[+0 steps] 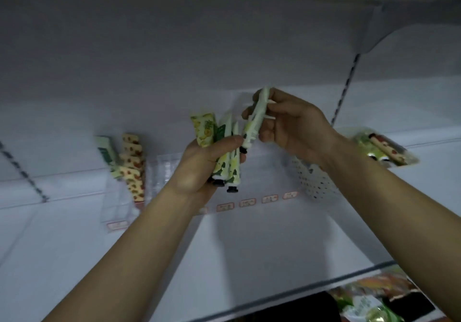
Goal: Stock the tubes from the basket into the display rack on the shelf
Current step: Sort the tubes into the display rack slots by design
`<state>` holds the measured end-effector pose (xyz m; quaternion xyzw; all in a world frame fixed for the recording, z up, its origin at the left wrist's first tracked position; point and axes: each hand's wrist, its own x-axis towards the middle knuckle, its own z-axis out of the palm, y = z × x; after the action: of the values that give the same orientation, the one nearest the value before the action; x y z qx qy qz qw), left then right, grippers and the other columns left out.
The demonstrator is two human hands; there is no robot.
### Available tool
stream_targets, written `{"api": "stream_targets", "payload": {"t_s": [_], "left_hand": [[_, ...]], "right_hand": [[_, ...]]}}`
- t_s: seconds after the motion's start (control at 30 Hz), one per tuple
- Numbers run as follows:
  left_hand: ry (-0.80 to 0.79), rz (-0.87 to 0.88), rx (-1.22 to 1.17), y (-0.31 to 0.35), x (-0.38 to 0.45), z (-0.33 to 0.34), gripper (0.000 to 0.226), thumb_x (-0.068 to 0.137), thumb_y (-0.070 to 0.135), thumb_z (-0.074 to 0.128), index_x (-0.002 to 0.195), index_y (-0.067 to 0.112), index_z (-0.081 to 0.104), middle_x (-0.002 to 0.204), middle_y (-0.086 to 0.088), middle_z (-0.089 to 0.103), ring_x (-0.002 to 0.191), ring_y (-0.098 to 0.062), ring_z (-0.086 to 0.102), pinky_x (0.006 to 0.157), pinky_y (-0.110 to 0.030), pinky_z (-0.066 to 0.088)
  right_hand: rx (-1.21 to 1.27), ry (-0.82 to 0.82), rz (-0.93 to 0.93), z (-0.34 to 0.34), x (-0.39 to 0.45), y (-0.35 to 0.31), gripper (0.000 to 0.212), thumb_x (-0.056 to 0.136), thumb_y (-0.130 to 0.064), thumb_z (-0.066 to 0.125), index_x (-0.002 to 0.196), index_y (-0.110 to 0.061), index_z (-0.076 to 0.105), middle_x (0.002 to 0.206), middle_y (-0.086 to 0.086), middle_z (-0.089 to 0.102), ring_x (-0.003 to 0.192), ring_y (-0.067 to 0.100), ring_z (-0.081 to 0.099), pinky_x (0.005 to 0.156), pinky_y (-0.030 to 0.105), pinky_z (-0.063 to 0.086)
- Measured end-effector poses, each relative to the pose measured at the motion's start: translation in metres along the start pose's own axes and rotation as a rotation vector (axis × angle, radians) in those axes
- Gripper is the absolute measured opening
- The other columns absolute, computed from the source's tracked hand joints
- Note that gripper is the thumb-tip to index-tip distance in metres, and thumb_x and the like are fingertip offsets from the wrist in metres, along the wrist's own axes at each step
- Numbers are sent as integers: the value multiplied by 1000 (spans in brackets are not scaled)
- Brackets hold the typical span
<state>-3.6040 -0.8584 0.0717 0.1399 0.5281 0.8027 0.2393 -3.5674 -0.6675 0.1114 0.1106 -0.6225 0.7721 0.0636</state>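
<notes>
My left hand (199, 169) grips a bunch of several tubes (224, 152), green and yellow with black caps pointing down. My right hand (289, 122) pinches a single pale green tube (255, 119), held upright just right of the bunch, its black cap down. Behind my hands on the white shelf (74, 184) stands a clear display rack (159, 172); its left slots hold several strawberry-patterned tubes (133, 167) and a green one (107, 151). A white perforated basket (316, 182) sits on the shelf behind my right forearm.
A clear tray with more tubes (384, 151) lies on the shelf at the right. Small price labels (247, 202) line the shelf's front edge. A lower shelf edge (324, 284) runs across the bottom, with colourful packets (374, 301) beneath it.
</notes>
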Motion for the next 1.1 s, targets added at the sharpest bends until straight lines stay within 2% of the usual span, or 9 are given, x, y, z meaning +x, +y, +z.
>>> {"api": "stream_targets", "payload": {"t_s": [0.1,0.2,0.43,0.57,0.7,0.83,0.97,1.03,1.1], "left_hand": [[118,129,73,9,-24,-24,24,82,0,74,106,0,72,91,-13,76,77,-24,72,69,-32,60],[172,175,90,15,-47,-45,28,81,0,74,109,5,71,99,-16,76,83,-28,73,76,-38,60],[301,131,-30,22,-75,-91,13,84,6,73,96,7,70,76,-11,72,68,-22,70,60,-32,56],[336,151,-79,24,-87,-110,23,85,4,70,108,7,69,85,-11,75,73,-22,73,61,-34,58],[364,181,-80,26,-97,-128,32,82,5,72,113,6,69,102,-21,75,90,-34,73,75,-48,61],[388,188,-104,29,-102,-145,29,82,4,71,110,4,68,87,-12,75,73,-21,73,59,-32,58],[486,214,-109,34,-93,-173,27,84,3,72,110,4,66,80,-7,73,70,-18,72,58,-30,56],[565,215,-111,33,-84,-190,30,83,3,73,111,5,65,78,-6,72,69,-17,72,56,-30,55],[626,222,-113,30,-73,-203,27,82,1,73,107,7,65,78,-7,70,66,-17,71,55,-29,54]], "right_hand": [[-40,-105,0,34,11,14,16,89,-11,48,101,-9,58,94,14,69,74,24,61,61,31,47],[-145,-114,-53,67,19,31,6,96,-15,57,99,-10,59,88,9,67,72,22,61,61,33,49],[-77,-103,9,114,32,59,25,99,-19,51,116,-7,63,87,5,62,89,29,62,78,34,58],[-100,-111,3,133,35,70,22,103,-10,47,121,-7,61,88,-1,69,92,28,64,82,34,59],[-153,-95,-27,150,40,74,20,100,-2,53,116,-8,63,94,4,74,93,22,72,82,34,60],[-230,-73,-58,164,51,76,18,94,0,63,108,-9,69,101,25,71,91,35,70,82,40,60],[-364,5,-156,176,72,80,18,91,-15,71,108,-7,69,101,12,74,97,27,71,88,44,59],[-485,48,-197,180,84,84,31,88,-35,69,107,-11,71,101,6,74,98,20,71,89,40,59],[-728,63,-230,183,95,89,29,90,-41,65,96,-14,71,89,2,73,81,0,67,77,17,54]]}}
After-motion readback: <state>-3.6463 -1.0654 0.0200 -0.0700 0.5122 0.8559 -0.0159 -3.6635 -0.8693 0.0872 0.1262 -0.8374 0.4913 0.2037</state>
